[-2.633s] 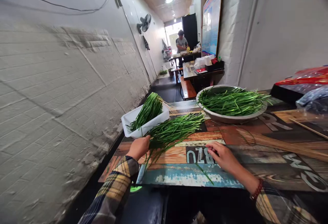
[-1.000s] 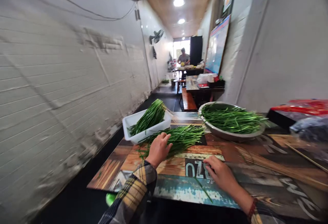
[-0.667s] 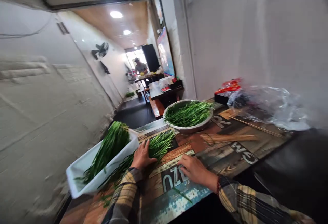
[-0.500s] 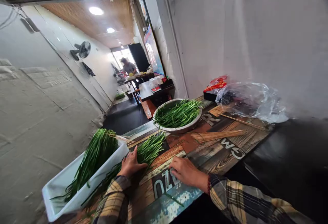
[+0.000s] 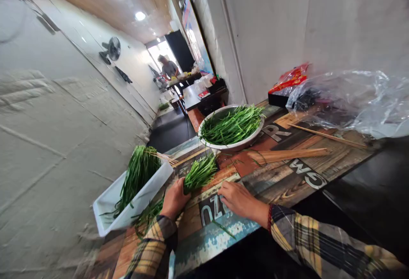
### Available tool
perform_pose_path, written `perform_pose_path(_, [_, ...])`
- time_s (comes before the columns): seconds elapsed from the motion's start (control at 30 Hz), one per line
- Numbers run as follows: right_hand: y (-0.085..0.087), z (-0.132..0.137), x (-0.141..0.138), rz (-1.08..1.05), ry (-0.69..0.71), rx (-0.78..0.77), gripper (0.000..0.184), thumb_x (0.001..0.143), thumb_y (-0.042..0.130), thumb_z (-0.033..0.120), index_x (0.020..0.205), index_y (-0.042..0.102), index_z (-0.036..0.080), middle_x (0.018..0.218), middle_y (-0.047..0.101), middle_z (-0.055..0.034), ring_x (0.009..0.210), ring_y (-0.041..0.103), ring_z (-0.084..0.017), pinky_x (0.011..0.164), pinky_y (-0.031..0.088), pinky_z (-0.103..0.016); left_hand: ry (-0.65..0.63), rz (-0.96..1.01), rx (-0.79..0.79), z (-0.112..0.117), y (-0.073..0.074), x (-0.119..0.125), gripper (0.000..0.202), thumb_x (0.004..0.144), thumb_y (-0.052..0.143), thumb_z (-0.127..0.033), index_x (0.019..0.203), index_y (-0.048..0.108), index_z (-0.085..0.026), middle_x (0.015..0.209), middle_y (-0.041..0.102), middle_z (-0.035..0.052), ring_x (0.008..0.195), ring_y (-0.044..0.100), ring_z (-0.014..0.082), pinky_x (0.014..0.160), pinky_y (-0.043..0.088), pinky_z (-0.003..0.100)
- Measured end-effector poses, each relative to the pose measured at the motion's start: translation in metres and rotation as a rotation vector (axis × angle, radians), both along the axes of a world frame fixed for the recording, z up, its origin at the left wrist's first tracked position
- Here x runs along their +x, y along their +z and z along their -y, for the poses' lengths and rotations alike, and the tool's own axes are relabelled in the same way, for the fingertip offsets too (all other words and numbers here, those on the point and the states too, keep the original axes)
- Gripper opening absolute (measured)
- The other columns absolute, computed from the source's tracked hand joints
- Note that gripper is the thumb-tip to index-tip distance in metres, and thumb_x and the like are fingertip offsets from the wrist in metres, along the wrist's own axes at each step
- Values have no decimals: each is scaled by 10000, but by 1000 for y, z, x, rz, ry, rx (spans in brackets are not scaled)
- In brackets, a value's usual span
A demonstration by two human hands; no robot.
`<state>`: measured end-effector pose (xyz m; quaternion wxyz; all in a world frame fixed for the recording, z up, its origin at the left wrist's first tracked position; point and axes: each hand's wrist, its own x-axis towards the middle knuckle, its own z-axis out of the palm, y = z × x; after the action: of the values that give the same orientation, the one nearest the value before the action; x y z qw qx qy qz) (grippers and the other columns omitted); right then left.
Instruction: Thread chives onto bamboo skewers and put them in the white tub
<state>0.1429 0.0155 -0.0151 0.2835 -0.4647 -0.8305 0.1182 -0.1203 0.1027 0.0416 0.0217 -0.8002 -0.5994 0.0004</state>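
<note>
My left hand (image 5: 175, 199) is wrapped round a bunch of green garlic chives (image 5: 201, 172) lying on the wood-pattern table. The cut ends point away to the upper right, and loose leaves trail back beside my wrist. My right hand (image 5: 239, 198) hovers over or rests on the table near its front edge, to the right of the bunch. Its fingers are curled in, and whatever may be between them is hidden. More chives, threaded on skewers (image 5: 166, 158), lie in a white tray (image 5: 104, 217) to the left. Beyond the hands, a round bowl (image 5: 228, 146) is heaped with cut chives.
Bare wooden skewers (image 5: 290, 155) lie on the table (image 5: 275, 185) right of the bowl. Farther right are a longer stick (image 5: 329, 136), crumpled clear plastic (image 5: 358, 100) and a black box (image 5: 277, 99) with red packaging. A person (image 5: 168, 68) stands far back at another table.
My left hand's spread fingers have closed round the chives. My right hand keeps its curled shape by the table's front edge. The view has shifted, with the tray appearing farther right.
</note>
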Motion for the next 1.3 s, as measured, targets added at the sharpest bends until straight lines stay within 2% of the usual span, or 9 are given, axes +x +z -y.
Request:
perform_pose_path(0.23, [0, -1, 0, 22, -5, 42, 79, 879, 581, 193, 945, 622, 180, 944, 592, -55, 883, 577, -184, 767, 437, -284, -17, -241, 298, -10, 45, -8, 528, 803, 528, -273, 1304, 449, -125, 1148, 613, 161, 1038, 605, 295, 831, 455, 366])
perform_pose_path(0.37, [0, -5, 1, 32, -14, 79, 90, 872, 588, 215, 943, 628, 178, 939, 598, -54, 850, 583, -181, 752, 443, -278, -14, -252, 136, -12, 29, -16, 757, 736, 618, -344, 1414, 351, -140, 1396, 478, 189, 1229, 502, 343, 990, 388, 507])
perform_pose_path(0.5, [4, -9, 6, -29, 0, 62, 138, 869, 590, 218, 990, 643, 177, 949, 614, -55, 867, 593, -179, 762, 453, -272, -83, -158, 260, 10, 11, -18, 683, 790, 562, -359, 1415, 372, -157, 1463, 407, 189, 1309, 422, 362, 1061, 303, 577])
perform_pose_path(0.63, [19, 22, 14, -169, 143, -6, 178, 867, 593, 182, 1034, 652, 178, 990, 634, -62, 958, 593, -186, 838, 455, -283, -207, 120, 381, 67, 11, -13, 508, 857, 513, -367, 1312, 498, -143, 1337, 539, 180, 1202, 528, 320, 1013, 420, 495])
perform_pose_path(0.83, [38, 79, 32, -212, 556, -234, 225, 914, 548, 241, 1111, 657, 235, 1092, 667, -43, 1019, 607, -164, 921, 432, -271, -163, 379, 26, 162, -7, -4, 403, 891, 479, -425, 1233, 607, -255, 1194, 640, 85, 1124, 594, 247, 976, 490, 382])
perform_pose_path(1.03, [31, 24, -9, -2, 728, -267, 170, 904, 574, 213, 1021, 690, 173, 963, 712, -21, 864, 635, -120, 774, 452, -190, -148, 484, -213, 170, -27, -12, 388, 856, 485, -460, 1117, 690, -258, 1056, 688, 78, 952, 669, 224, 841, 557, 301])
perform_pose_path(1.1, [36, -6, -21, 79, 586, -166, 127, 873, 613, 190, 976, 684, 166, 950, 702, -28, 863, 620, -139, 758, 454, -212, -151, 488, -162, 155, -33, -19, 362, 817, 523, -470, 1064, 708, -281, 998, 698, 62, 930, 673, 231, 819, 569, 310])
perform_pose_path(1.2, [44, -30, -29, 132, 164, 56, 108, 846, 621, 143, 952, 643, 149, 1069, 652, -101, 1006, 563, -214, 841, 453, -324, -120, 489, 5, 129, -43, -36, 326, 779, 526, -471, 1010, 709, -331, 1058, 696, 29, 1011, 652, 255, 910, 544, 376])
perform_pose_path(1.3, [41, -24, -28, 94, 94, 149, 156, 875, 590, 204, 1022, 615, 161, 1172, 603, -113, 1101, 519, -239, 908, 430, -374, -69, 463, 91, 105, -53, -55, 358, 747, 508, -503, 977, 711, -318, 1061, 694, 41, 994, 655, 286, 907, 540, 441])
